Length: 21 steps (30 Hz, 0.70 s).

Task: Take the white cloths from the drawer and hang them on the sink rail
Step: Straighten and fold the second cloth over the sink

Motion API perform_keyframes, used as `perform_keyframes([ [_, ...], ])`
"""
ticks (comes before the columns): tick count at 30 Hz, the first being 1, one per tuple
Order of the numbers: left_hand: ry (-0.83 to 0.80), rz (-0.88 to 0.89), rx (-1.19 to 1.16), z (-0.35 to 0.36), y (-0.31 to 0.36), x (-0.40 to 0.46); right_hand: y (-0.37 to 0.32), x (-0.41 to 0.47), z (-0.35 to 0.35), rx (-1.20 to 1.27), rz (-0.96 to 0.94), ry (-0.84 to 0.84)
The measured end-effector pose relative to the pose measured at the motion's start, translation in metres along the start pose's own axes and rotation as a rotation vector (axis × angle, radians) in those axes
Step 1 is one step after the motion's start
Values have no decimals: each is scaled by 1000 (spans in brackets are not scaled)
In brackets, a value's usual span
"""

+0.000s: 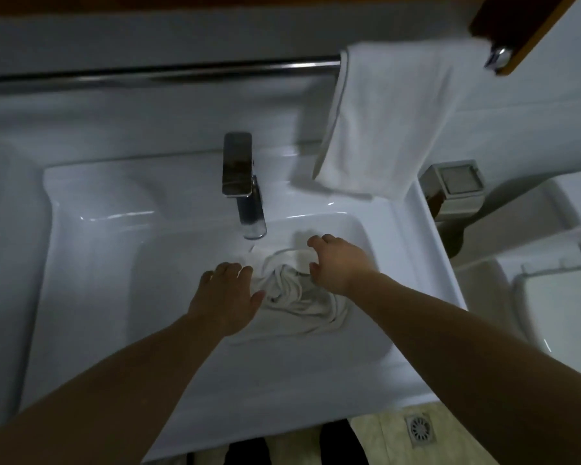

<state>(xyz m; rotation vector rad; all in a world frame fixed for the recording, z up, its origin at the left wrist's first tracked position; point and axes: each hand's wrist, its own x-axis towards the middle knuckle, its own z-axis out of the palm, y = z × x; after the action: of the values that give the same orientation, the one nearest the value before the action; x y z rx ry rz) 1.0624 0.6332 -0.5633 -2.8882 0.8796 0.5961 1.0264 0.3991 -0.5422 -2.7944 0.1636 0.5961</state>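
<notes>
Both hands are down in the basin. The left hand [228, 293] has its fingers straight and together, lying against the left edge of the crumpled cloth [299, 297], gripping nothing. The right hand [336, 263] hovers over the cloth's right side, fingers spread and loosely bent; the thumb sits right at a fold (whether it actually pinches the fabric, I cannot tell).

That cloth is white, bunched and twisted into ridges, lying on the bottom of the sink [91, 263], just in front of the tap [240, 182].

Up on the rail [168, 70], a second cloth [389, 119] hangs flat and smooth near the right end, its lower edge reaching the sink's back ledge.

Count: two white cloths, one in the basin and one on the rail; one tap; one rail. Beside the sink on the right, a small grey box [457, 186]; on the floor, a round drain [420, 427].
</notes>
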Motion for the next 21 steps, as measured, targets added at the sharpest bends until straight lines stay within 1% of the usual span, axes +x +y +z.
perform_keyframes([
  [3,-4,5,-13,25,4,19,1,18,29,4,49,-78],
  [5,-14,-2,-24,40,8,30,2,29,50,-16,54,-93],
  [7,-24,-19,-43,54,12,40,1,37,68,-42,28,-48],
  [11,-30,-60,-125,72,18,53,0,47,88,-58,-20,117],
  [14,-2,-71,-164,75,18,55,-1,47,88,-36,-15,155],
  [17,55,-71,-214,65,14,49,-5,39,75,48,20,161],
  [21,111,-79,-326,35,11,24,-19,17,29,351,53,170],
])
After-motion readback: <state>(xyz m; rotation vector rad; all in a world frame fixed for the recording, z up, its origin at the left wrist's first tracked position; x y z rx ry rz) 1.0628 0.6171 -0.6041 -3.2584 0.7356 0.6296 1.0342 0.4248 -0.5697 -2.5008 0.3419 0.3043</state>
